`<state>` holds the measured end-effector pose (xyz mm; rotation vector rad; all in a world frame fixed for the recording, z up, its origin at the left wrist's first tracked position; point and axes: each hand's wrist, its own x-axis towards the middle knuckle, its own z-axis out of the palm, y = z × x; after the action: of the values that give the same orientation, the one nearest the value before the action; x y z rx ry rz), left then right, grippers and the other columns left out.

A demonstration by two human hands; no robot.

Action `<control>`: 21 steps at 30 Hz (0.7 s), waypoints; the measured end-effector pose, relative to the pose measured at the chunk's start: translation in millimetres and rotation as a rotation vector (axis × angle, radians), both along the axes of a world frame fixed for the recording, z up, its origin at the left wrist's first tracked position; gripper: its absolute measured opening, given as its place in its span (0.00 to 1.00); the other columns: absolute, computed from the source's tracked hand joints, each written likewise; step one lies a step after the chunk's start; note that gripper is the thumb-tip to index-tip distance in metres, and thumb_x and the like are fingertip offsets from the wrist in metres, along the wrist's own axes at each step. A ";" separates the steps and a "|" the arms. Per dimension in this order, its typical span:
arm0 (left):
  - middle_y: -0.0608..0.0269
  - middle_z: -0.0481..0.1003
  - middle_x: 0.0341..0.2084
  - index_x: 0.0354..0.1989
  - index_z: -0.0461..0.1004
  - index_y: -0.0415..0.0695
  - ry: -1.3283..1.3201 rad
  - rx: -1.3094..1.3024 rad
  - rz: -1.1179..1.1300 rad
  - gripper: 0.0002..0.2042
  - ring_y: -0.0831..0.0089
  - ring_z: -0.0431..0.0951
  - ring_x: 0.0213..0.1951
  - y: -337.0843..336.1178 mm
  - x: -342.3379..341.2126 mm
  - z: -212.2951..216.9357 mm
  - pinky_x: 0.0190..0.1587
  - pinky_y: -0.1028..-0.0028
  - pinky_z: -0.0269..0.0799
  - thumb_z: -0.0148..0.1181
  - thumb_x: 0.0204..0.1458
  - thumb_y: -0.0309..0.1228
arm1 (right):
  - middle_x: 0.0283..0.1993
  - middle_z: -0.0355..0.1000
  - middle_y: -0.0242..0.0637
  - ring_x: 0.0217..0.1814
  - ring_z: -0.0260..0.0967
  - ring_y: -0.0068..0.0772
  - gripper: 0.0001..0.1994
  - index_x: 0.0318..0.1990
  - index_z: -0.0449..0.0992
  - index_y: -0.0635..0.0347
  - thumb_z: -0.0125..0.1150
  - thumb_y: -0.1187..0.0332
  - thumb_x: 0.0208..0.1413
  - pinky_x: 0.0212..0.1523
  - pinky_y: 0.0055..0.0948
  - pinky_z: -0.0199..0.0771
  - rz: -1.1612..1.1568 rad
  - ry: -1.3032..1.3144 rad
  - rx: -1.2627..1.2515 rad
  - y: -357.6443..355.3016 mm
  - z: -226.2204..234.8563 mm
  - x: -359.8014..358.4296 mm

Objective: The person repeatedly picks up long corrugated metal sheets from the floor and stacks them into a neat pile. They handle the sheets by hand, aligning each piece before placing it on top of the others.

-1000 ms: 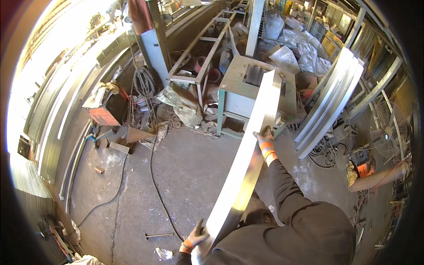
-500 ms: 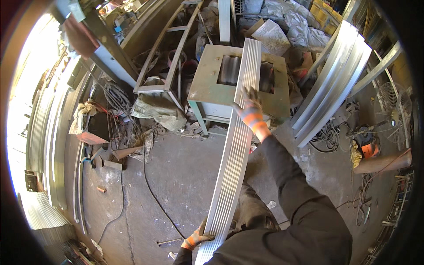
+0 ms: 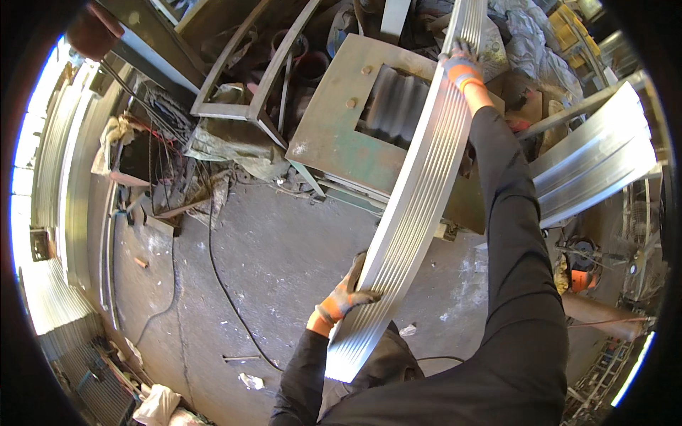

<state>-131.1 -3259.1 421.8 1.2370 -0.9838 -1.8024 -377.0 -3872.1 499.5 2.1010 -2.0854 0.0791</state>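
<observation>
A long ribbed silver metal profile (image 3: 419, 206) slants across the middle, from near my body to beyond the far right. Gloved in grey and orange, my left hand (image 3: 348, 295) grips its left edge close to the near end, the thumb lying over the ribs. My right hand (image 3: 463, 66) reaches far along it and holds the far part, its fingers over the surface. Beneath and left of the profile stands a worn green-grey metal machine (image 3: 330, 128), with dark ridged rollers (image 3: 398, 106) in its rectangular opening. The profile covers the machine's right part.
A metal frame (image 3: 227, 110) stands left of the machine. Wide silver sheets (image 3: 597, 160) lean at the right, near an orange tool (image 3: 582, 279). A black cable (image 3: 226, 284) crosses the floor. Long profiles (image 3: 82, 192) line the left side.
Both hands have carried the profile to the right and farther forward. My left hand has moved up from the lower edge, and the near end now shows. The view has shifted closer to the machine.
</observation>
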 end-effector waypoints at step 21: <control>0.47 0.61 0.81 0.87 0.50 0.42 0.005 0.097 -0.091 0.64 0.57 0.57 0.82 286.3 98.9 5.3 0.82 0.60 0.53 0.85 0.39 0.31 | 0.89 0.57 0.44 0.90 0.51 0.52 0.39 0.83 0.65 0.51 0.55 0.44 0.68 0.85 0.77 0.41 0.079 -0.061 -0.145 317.9 -21.1 84.7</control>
<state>-32.2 -2972.8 427.1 1.2639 -0.9740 -1.9432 -292.2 -3554.2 478.4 2.1185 -1.9637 0.3003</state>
